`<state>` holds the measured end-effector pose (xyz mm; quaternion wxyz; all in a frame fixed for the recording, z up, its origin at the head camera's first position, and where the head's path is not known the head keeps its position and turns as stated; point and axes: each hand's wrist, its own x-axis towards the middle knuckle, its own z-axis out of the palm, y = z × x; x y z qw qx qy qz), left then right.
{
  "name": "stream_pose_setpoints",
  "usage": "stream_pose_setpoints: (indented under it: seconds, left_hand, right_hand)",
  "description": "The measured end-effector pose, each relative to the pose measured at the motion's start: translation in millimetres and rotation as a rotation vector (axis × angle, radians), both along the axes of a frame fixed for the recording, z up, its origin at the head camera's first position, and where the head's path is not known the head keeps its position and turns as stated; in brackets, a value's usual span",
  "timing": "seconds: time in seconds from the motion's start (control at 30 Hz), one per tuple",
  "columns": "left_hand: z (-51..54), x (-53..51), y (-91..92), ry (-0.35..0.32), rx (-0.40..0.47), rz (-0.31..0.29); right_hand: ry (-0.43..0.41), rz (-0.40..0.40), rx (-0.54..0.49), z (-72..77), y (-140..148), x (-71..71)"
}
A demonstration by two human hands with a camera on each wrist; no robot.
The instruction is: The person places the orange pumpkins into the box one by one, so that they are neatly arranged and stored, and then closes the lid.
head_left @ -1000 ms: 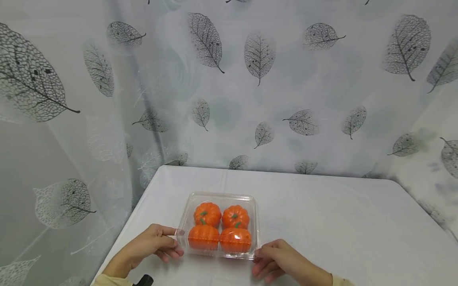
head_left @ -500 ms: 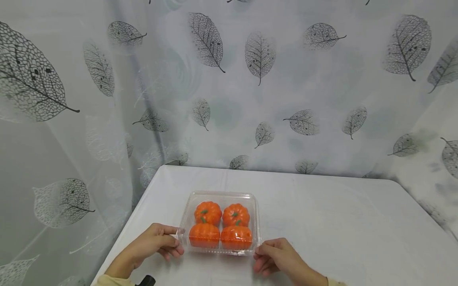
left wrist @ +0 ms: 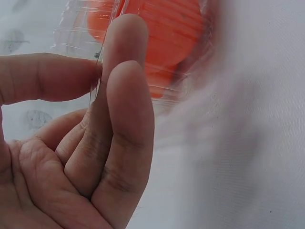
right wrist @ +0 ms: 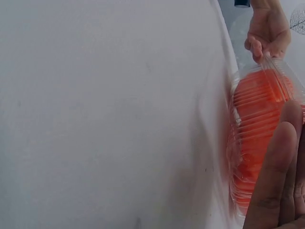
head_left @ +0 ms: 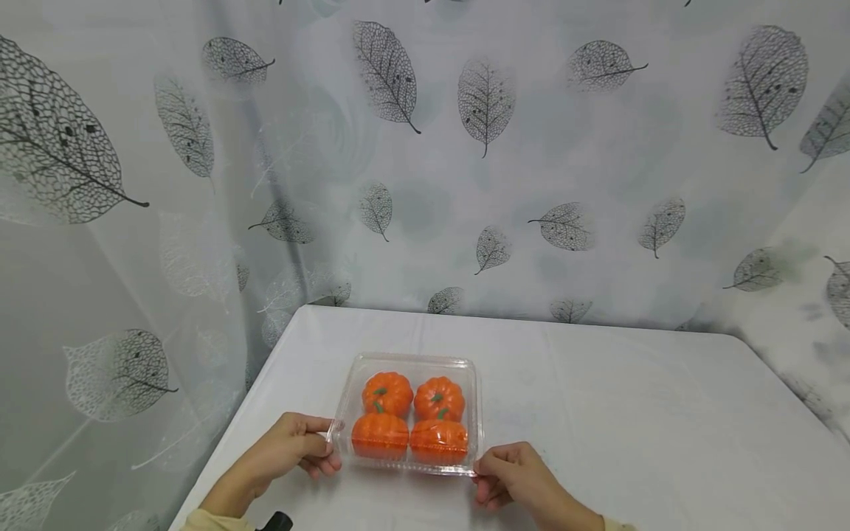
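A clear plastic clamshell box (head_left: pixel 415 361), its lid down, holds several small orange pumpkins (head_left: pixel 387 394) with green stems. At its left side my left hand (head_left: pixel 285 451) pinches the rim. The left wrist view shows the thumb on one face of the thin edge and the fingertips (left wrist: pixel 125 40) on the other. My right hand (head_left: pixel 521 479) grips the front right corner of the box. In the right wrist view that hand (right wrist: pixel 276 176) lies along the ribbed plastic side, and its thumb is mostly out of sight.
The box is over a white table (head_left: pixel 631 428), left of its middle. A pale curtain (head_left: pixel 425 162) printed with grey leaves hangs behind and along the left side. A dark strap end (head_left: pixel 277 521) shows by the left sleeve.
The box's front edge has risen slightly in the head view. My right hand's lower fingers have drawn in closer to the corner. The left hand keeps its hold.
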<state>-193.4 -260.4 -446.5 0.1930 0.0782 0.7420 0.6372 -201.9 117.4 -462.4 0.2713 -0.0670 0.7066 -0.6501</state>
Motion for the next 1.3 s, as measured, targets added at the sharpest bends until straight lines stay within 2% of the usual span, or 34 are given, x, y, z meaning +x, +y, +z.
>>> stream_pose_setpoints:
  seconds: [0.2,0.33,0.57,0.87,1.07,1.2,1.3]
  left_hand:
    - [1.0,-1.6,1.4,-0.004,-0.026,0.027]
    - [2.3,-3.4,1.2,-0.037,-0.041,0.036]
    - [0.0,-4.4,-3.1,-0.088,-0.041,0.047]
    - [-3.3,-7.1,-7.1,-0.085,-0.020,0.023]
    - [1.7,-8.0,-10.6,-0.088,-0.079,0.019]
    - [9.2,-9.5,-15.6,-0.079,-0.186,0.083]
    - [18.4,-13.5,-16.1,-0.033,-0.297,0.187]
  right_hand:
    - [0.007,0.005,-0.016,3.6,1.6,0.1]
    - [-0.002,0.000,-0.022,3.9,2.9,-0.6]
    - [-0.029,0.037,-0.022,4.0,3.1,-0.4]
    - [-0.056,0.037,0.018,4.8,9.1,-0.3]
    - [-0.049,0.004,0.016,5.1,20.2,-5.9]
    - [-0.017,-0.030,0.039,8.5,29.2,-14.2]
    - [0.019,-0.061,0.055,13.9,35.8,-21.5]
